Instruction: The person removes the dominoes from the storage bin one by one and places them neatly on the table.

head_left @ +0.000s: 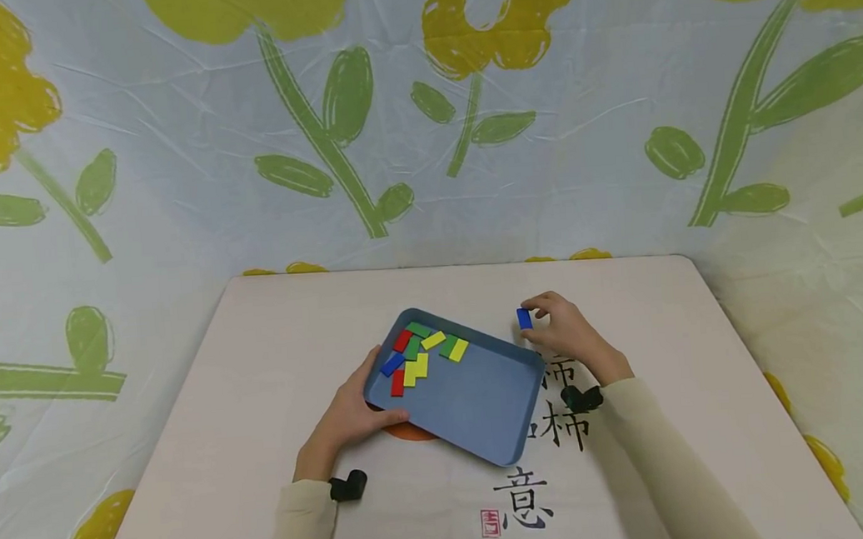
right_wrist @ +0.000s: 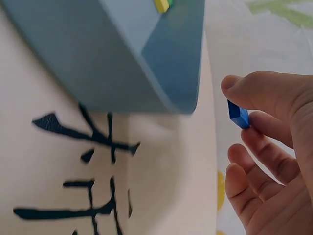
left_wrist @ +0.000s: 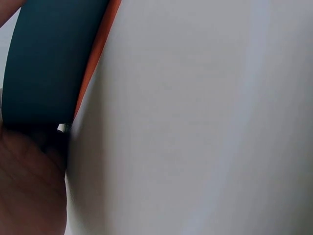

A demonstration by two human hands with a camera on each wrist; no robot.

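Head view, blue block (head_left: 524,319) pinched in right hand (head_left: 565,330), tray (head_left: 471,404) gripped by left hand (head_left: 347,414)

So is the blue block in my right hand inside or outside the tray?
Outside: in the head view, the right hand pinches the blue block beyond the tray.

On the pale, off-white flat table surface (head_left: 404,522) stand large black brush-style Chinese characters: 意 (head_left: 524,499) nearest the person, 柿 (head_left: 568,424) farther off, and beyond it another 柿 (head_left: 560,371), partly hidden. A cut-off black character fragment (head_left: 533,430) beside the blue-grey rectangular tray (head_left: 471,400) cannot be read whole. The small square red seal mark (head_left: 490,523) left of 意 resembles 吉, too small for certainty.
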